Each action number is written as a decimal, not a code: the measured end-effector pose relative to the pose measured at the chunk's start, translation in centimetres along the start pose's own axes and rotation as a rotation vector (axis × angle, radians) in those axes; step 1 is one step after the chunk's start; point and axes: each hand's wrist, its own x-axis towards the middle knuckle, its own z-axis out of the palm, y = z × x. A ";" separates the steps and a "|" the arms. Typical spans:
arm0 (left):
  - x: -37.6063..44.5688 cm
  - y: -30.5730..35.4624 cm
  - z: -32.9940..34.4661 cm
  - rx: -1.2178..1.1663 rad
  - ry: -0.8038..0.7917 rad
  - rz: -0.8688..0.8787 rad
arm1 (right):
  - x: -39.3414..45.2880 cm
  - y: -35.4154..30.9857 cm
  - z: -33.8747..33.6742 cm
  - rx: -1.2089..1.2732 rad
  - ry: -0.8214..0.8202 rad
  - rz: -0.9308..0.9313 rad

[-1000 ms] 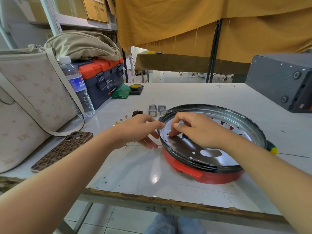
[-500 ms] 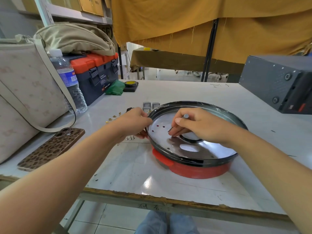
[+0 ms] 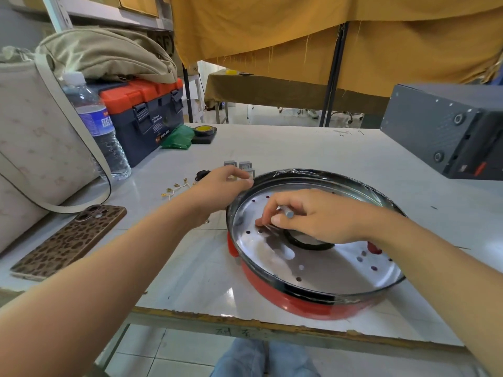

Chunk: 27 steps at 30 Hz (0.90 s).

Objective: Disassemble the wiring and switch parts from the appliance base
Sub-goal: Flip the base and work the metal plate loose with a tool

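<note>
The round red appliance base with a black rim and shiny perforated metal plate sits on the white table. My right hand is inside it, pinching a thin metal tool whose tip points down at the plate near a black ring. My left hand curls over the base's left rim. Small grey switch parts, a black part and short wires with brass terminals lie on the table behind my left hand.
A phone in a leopard case, a beige bag, a water bottle and an orange-lidded toolbox stand at the left. Green cloth and yellow tape lie beyond. A dark metal box is at right.
The view has shifted a little. My right hand has moved slightly across the plate with the tool. My left hand has slid up along the rim's left side.
</note>
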 end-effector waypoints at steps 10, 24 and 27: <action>-0.5 0.0 -1.0 0.085 -0.103 -0.035 | 1.8 0.4 0.6 -0.182 0.021 0.100; -0.2 -0.4 -0.3 0.092 -0.060 0.059 | 2.6 -0.2 -0.6 0.366 0.226 0.073; -0.2 -0.6 0.5 0.073 -0.034 0.086 | 2.6 -0.8 -1.0 0.543 0.223 0.064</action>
